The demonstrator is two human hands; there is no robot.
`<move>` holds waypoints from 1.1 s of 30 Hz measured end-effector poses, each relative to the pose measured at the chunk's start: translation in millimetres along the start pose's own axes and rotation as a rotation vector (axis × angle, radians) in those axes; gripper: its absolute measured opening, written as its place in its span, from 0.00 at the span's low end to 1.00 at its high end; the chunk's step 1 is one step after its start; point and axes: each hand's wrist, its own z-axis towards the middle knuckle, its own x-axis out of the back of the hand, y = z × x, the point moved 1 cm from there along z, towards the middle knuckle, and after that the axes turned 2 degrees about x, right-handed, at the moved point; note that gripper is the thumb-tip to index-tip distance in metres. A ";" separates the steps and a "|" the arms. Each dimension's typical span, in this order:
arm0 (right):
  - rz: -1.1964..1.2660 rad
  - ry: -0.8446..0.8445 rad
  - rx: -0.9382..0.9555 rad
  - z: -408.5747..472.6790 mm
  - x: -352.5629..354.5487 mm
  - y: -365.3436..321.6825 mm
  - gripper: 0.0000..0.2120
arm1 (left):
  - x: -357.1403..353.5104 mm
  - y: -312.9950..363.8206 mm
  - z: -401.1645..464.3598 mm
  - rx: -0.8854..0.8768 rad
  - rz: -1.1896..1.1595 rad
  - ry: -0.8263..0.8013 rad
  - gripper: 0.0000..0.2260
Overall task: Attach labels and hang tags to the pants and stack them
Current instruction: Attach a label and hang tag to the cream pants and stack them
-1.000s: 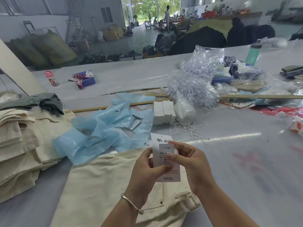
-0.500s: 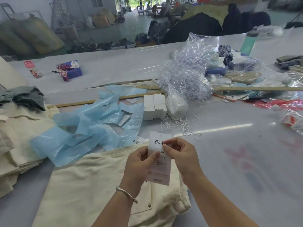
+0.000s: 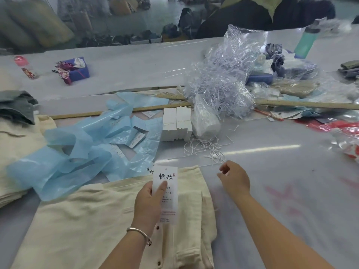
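Cream pants (image 3: 97, 220) lie flat on the table in front of me, waistband to the right. Over the waistband, my left hand (image 3: 147, 206) holds a white hang tag (image 3: 167, 177) upright, thumb pressed on its printed face. My right hand (image 3: 236, 178) is off the tag, to its right, just above the table. Its fingers are curled, and thumb and forefinger pinch a thin white string at the near edge of a loose tangle of strings (image 3: 206, 150). A block of white tags (image 3: 175, 121) stands behind the tangle.
A pile of cream pants (image 3: 15, 152) sits at the left edge under a grey garment. Crumpled blue plastic (image 3: 73, 152) with loose labels lies beyond the pants. A clear bag of fasteners (image 3: 223, 84), a wooden ruler (image 3: 301, 103) and a green bottle (image 3: 307, 39) are further back.
My right hand has let go of the tag and moved right to the loose strings. The left hand alone now holds the tag, lower over the waistband.
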 end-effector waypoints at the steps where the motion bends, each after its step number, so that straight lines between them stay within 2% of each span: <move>1: -0.031 -0.063 0.074 7.6 -5.9 -3.0 0.08 | -1.8 -0.3 1.9 0.008 -0.016 -0.009 0.07; 4: -0.187 -0.173 0.226 26.3 -25.0 -8.6 0.10 | -4.8 0.5 4.9 0.013 -0.044 -0.036 0.06; 7: -0.374 -0.249 0.250 43.5 -39.0 -10.6 0.16 | -4.7 2.7 3.5 0.005 -0.032 -0.043 0.07; 12: -0.554 -0.324 0.315 58.4 -50.2 -20.5 0.08 | -0.7 15.3 -4.1 -0.065 -0.016 -0.073 0.05; 14: -0.596 -0.338 0.324 61.7 -51.9 -25.3 0.07 | 0.3 22.3 -7.4 -0.050 -0.055 -0.098 0.05; 16: -0.465 -0.296 0.243 63.4 -50.7 -28.7 0.09 | 0.7 28.2 -10.0 -0.026 -0.078 -0.128 0.05; 20: 0.275 -0.166 -0.090 57.9 -37.4 -39.7 0.08 | 0.6 33.4 -11.5 -0.010 -0.048 -0.153 0.03; 21: 0.404 -0.158 -0.115 53.4 -33.4 -43.1 0.08 | 0.4 33.2 -12.2 -0.003 -0.041 -0.156 0.03; 26: 0.449 -0.308 -0.006 20.9 -24.6 -51.3 0.07 | 2.0 32.5 -17.0 -0.002 -0.008 -0.185 0.05; 29: 0.463 -0.265 -0.003 3.8 -16.2 -56.3 0.08 | 5.8 34.1 -19.7 -0.021 -0.016 -0.179 0.06; 33: 0.604 -0.240 0.029 -19.0 4.5 -73.0 0.08 | 13.5 38.0 -25.3 -0.026 -0.052 -0.163 0.09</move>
